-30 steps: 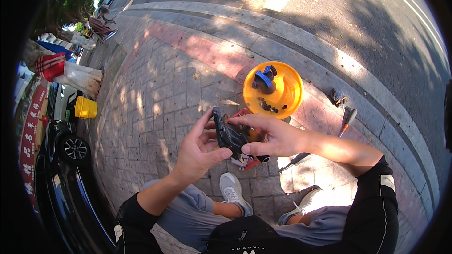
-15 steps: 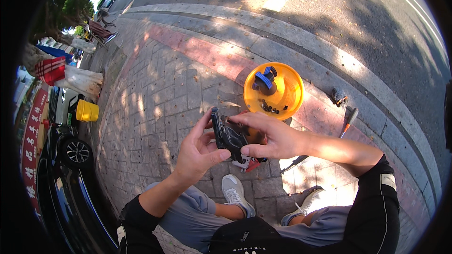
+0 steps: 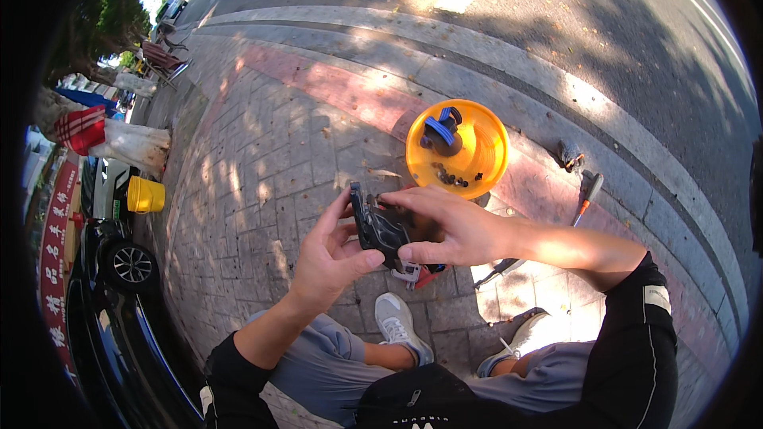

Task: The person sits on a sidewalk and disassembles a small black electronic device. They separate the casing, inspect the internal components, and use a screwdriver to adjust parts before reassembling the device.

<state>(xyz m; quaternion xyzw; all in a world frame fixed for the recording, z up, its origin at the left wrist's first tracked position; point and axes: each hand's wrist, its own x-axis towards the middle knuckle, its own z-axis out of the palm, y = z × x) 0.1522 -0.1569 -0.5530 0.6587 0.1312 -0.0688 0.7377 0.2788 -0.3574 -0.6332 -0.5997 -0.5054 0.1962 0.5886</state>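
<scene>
Head view | the person's left hand and right hand: fingers clamped on glossy black moulded part, above grey brick paving | done: small dark pieces in round yellow basin | left: black part not set down

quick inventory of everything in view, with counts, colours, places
moulded part: 1, black, centre
object: 1, red and silver, beneath part
basin: 1, yellow, ahead
item: seemingly 1, black and blue, in basin
small pieces: several, dark, in basin
screwdriver: 1, grey and orange, right
long tool: 1, dark, left of screwdriver
bundle: 1, dark, beyond screwdriver
bucket: 1, yellow, left
car: at least 1, black, far left
nearest trunk: 1, whitish, upper left
cloth: 1, red, on trunk
left hand: 1, bare, on part
right hand: 1, bare, on part
shoes: 2, pale, below hands
</scene>
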